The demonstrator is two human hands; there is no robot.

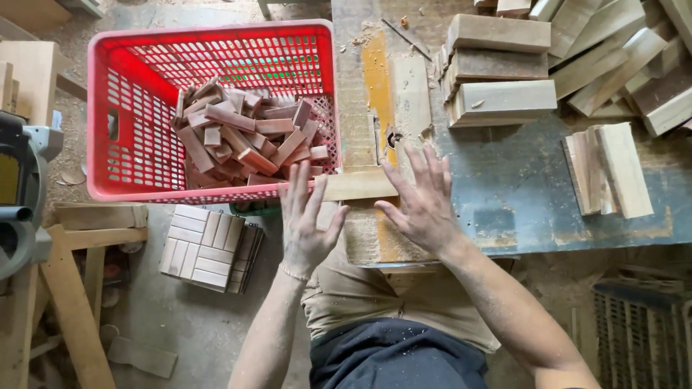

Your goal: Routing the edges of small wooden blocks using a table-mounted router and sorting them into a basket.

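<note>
My left hand (306,220) hovers with fingers spread just below the near rim of a red plastic basket (130,173) that holds several short reddish wood blocks (241,140). My right hand (422,202) is also spread, palm down, over the front of a worn saw table (519,187), near a pale wooden fence strip (357,185). Neither hand holds anything. The saw blade slot (393,139) lies just beyond my right fingertips.
Stacked pale wood planks (501,72) and loose boards (609,169) lie on the table's far and right side. A tile of joined wood blocks (203,246) sits on the floor below the basket. A grey machine (21,194) and wooden frame pieces (72,295) stand at left.
</note>
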